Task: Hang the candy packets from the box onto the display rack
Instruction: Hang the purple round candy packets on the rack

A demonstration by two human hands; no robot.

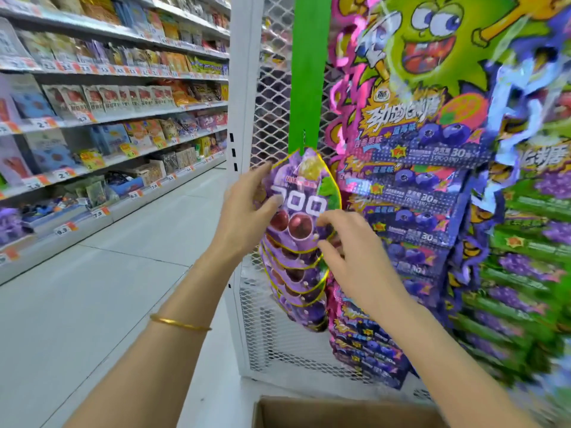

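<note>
A purple grape candy packet (304, 193) hangs at the top of a column of like packets (296, 282) on a green strip (309, 72) of the white mesh display rack (272, 112). My left hand (247, 211) holds the top packet's left edge, thumb on its front. My right hand (349, 257) pinches its lower right edge with curled fingers. The cardboard box (340, 412) shows at the bottom; its contents are hidden.
Blue and purple candy packs (411, 211) and green packs (525, 273) hang densely to the right of the strip. A big cartoon header (432, 41) tops them. Long snack shelves (108, 103) line the left, with a pale tiled aisle (108, 288) between.
</note>
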